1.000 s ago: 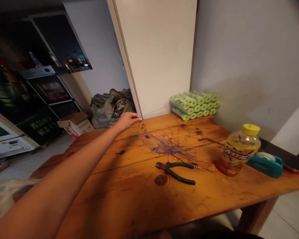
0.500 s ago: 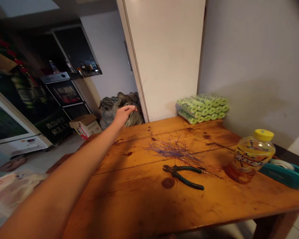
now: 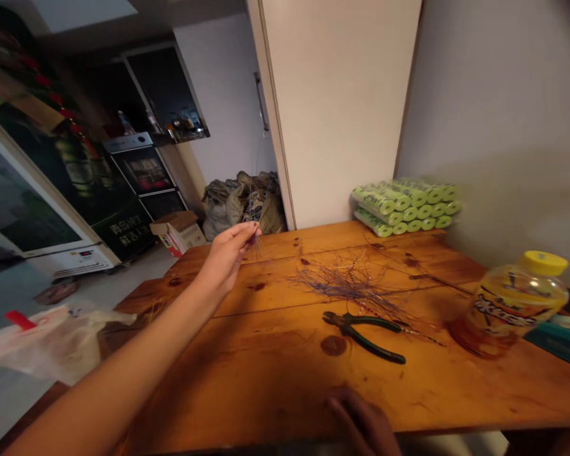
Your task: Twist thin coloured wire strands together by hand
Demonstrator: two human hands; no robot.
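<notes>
My left hand is raised over the far left of the wooden table, its fingers pinched around a few thin wires. Right of it, a loose tangle of purple and reddish wires lies on the tabletop. Cutting pliers with dark green handles rest in front of the tangle, their handles spread. At the near edge, below the pliers, my right hand is dark and blurred, and what its fingers do is unclear.
A yellow-capped bottle stands at the right, beside a teal tape dispenser. Green rolls are stacked at the back. A plastic bag sits at the left, and sacks stand beyond the table.
My left hand has come slightly lower and nearer, with the wires in its pinch now showing more clearly. My right hand has entered at the bottom edge. The view has shifted left.
</notes>
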